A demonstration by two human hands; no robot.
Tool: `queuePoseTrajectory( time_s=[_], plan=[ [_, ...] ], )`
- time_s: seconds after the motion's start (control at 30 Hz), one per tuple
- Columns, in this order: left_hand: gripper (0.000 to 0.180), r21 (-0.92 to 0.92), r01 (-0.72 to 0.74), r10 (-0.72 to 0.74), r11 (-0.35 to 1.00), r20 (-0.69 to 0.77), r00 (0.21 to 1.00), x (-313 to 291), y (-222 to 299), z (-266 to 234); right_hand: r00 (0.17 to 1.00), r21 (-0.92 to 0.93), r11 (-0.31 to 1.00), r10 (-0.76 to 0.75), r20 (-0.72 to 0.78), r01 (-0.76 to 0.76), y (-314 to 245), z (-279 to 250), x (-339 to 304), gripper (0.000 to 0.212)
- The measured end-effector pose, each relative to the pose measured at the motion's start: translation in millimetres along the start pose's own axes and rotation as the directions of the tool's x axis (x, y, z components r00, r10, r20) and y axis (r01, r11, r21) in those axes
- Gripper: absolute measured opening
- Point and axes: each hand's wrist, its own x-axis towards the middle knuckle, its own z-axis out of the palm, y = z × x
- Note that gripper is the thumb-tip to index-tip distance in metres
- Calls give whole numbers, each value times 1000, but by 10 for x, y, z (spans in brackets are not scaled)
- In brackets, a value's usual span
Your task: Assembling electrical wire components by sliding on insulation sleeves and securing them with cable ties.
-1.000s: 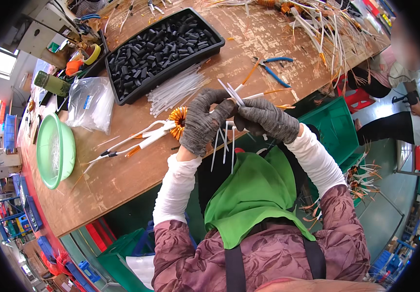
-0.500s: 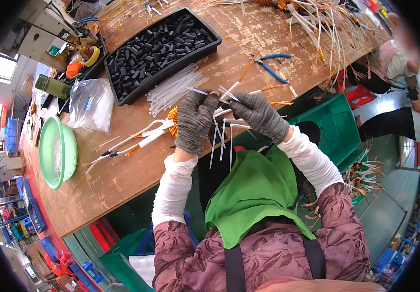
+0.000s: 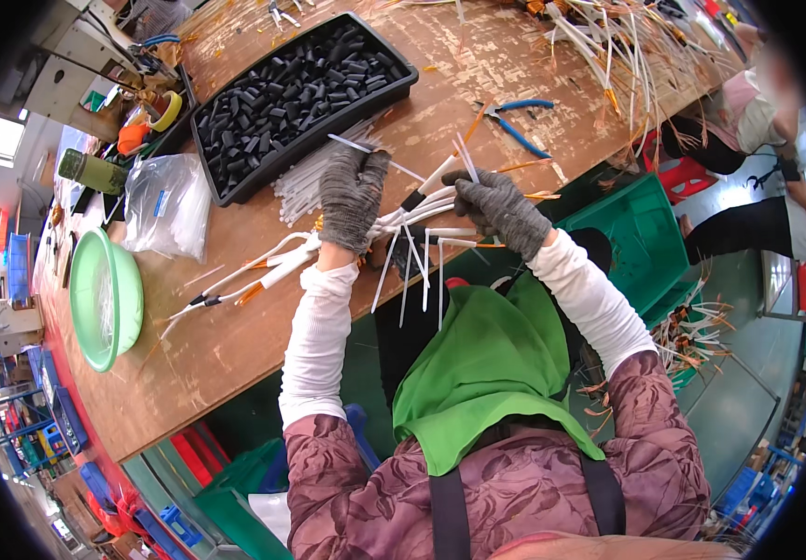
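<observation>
Both my hands wear grey knit gloves. My left hand [image 3: 353, 198] is closed on a thin white tube [image 3: 408, 171], which sticks out on both sides of the fingers. A little to the right, my right hand [image 3: 504, 209] pinches thin white tubes [image 3: 465, 157] that point upward. Below and between the hands lies a wire bundle [image 3: 282, 268] in white sleeves with black bands and orange ends, at the table edge. Several thin white pieces [image 3: 425, 266] hang from it over the edge. Part of the bundle is hidden behind my left hand.
A black tray [image 3: 401, 86] of short black sleeves stands beyond my left hand, with loose white tubes [image 3: 298, 191] beside it. Blue-handled pliers [image 3: 521, 129] lie beyond my right hand. At left are a plastic bag [image 3: 168, 207] and a green basin [image 3: 132, 297]. Another person sits at right.
My hands have moved apart; the left went left with its white tube. The right hand's tubes now point more upright. More of the wire bundle shows between the hands.
</observation>
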Motion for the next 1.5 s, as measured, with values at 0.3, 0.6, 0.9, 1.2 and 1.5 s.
queuePoseTrajectory(
  time_s=[0.3,0.6,0.9,1.2,1.5],
  plan=[
    [19,-337,376,-247,863,368,896,6,-30,71,977,-240,961,172,127,-138,-4,-27,175,30],
    [21,-567,526,-338,634,409,848,-38,221,-101,981,-412,895,-115,159,171,49,42,174,26],
    [17,-667,620,-335,412,522,784,-406,654,-391,980,-380,925,86,179,-12,-102,56,59,23],
    [16,-306,98,-167,947,-208,964,-514,534,107,973,-217,974,104,205,-59,-114,78,4,23],
    [16,-346,87,-180,934,-246,953,-543,545,163,968,-168,984,92,235,-53,-34,32,45,22]
  ],
)
